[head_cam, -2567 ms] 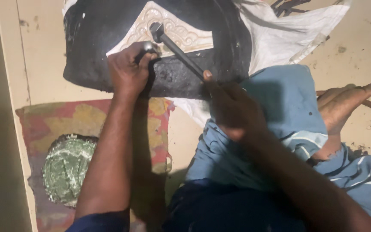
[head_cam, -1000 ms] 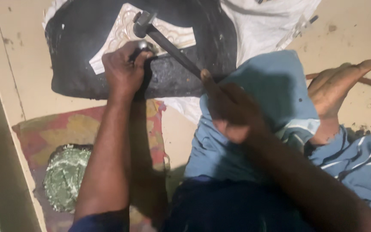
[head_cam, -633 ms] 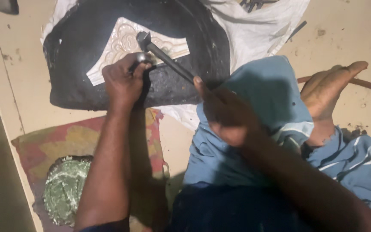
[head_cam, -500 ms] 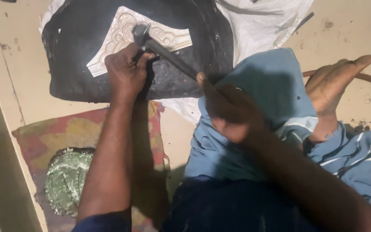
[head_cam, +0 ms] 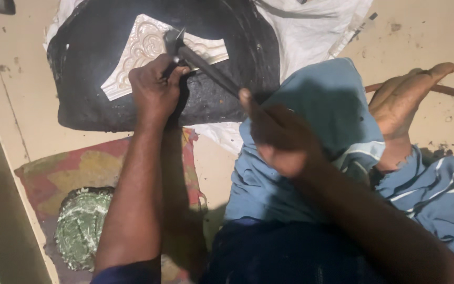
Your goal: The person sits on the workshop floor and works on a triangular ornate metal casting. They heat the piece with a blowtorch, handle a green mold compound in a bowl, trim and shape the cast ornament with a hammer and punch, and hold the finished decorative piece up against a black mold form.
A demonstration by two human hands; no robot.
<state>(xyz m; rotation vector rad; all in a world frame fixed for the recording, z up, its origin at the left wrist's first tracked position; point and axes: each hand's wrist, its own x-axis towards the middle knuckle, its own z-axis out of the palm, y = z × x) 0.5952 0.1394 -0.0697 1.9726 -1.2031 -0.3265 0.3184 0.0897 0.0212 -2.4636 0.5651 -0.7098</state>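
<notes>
A hammer is gripped at its handle's near end by the right hand, fingers closed round it; the hand is blurred. The hammer head sits over the pale embossed sheet, right above the left hand. The left hand is closed into a fist on the sheet's near edge; a small tool seems pinched in it under the hammer head, but what it is cannot be told. The sheet is laid flat on a black slab, near the slab's middle-top. A white cloth is spread beyond and right of the slab, partly under it. A patterned mat lies just below the slab, with a green lump resting on it at the mat's near end. A blue-clad knee is raised just right of the slab, and a bare foot is seen further right, well apart from the slab. All rest on the floor.
</notes>
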